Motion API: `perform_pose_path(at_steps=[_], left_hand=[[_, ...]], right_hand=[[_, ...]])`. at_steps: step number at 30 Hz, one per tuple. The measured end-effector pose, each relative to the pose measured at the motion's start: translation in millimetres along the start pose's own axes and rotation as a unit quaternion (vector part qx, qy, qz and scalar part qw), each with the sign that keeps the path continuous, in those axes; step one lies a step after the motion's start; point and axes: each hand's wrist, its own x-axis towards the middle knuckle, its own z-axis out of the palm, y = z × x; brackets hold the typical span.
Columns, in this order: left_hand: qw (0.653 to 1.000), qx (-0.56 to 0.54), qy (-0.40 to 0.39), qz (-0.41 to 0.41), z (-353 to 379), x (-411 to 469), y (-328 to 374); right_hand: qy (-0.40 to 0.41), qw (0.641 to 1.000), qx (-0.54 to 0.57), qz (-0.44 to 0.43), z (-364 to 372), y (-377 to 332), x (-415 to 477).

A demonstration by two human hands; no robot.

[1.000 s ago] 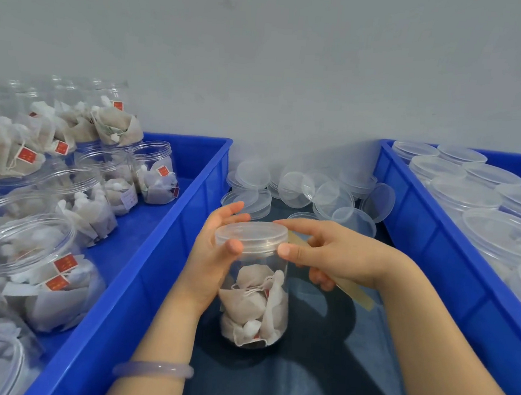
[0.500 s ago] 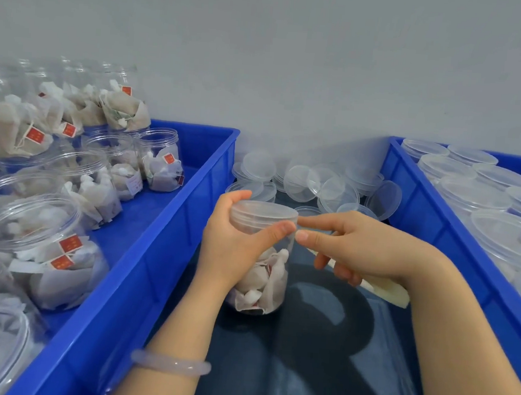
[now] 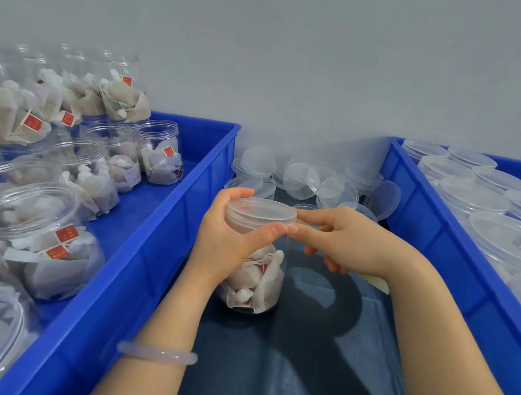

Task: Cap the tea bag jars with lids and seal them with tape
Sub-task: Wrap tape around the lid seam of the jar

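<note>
The jar (image 3: 254,274) stands upright on the dark table (image 3: 302,362) at the centre of the frame, in the gap between two blue bins, with white tea bags (image 3: 260,280) bunched in its lower half. A clear lid (image 3: 261,211) sits on its mouth. The left hand (image 3: 227,241) grips the jar just under the lid, fingers wrapped round the far side and the thumb laid across the front; a pale bracelet (image 3: 156,352) circles that wrist. The right hand (image 3: 352,242) comes in from the right: its forefinger touches the lid's right edge, its thumb tip meets the left thumb at the jar's neck, and the other fingers curl underneath. I cannot tell whether it pinches anything. A pale strip (image 3: 377,283) shows beneath the right wrist. The left bin (image 3: 140,281) holds open jars (image 3: 159,155) of tea bags, some stacked at the upper left. The right bin (image 3: 430,242) holds capped jars (image 3: 471,195) in rows. Loose lids (image 3: 310,182) lie heaped against the grey wall, just above the hands.
</note>
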Motion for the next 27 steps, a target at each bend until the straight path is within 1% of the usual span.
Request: perform_pose_path(at_steps=[6, 10, 18, 22, 27], left_hand=[[1.000, -0.007, -0.027, 0.001, -3.4, -0.9, -0.8], [0.999, -0.007, -0.037, -0.004, -5.1, -0.8, -0.4], [0.999, -0.025, -0.047, -0.008, -7.5, -0.7, 0.4], [0.998, -0.022, -0.055, -0.006, -7.9, -1.2, -0.7], [0.998, -0.031, -0.059, 0.000, -8.6, -0.7, -2.4]], right_hand=[[-0.023, 1.000, -0.016, -0.013, -4.7, 3.0, -1.9], [-0.047, 0.999, -0.003, -0.006, -6.9, 6.3, -1.0], [-0.044, 0.999, 0.005, 0.004, -5.5, 8.5, 0.9], [-0.028, 0.999, -0.013, 0.014, -4.6, 9.3, 3.2], [-0.038, 0.999, -0.015, 0.000, -1.4, 9.7, 5.8]])
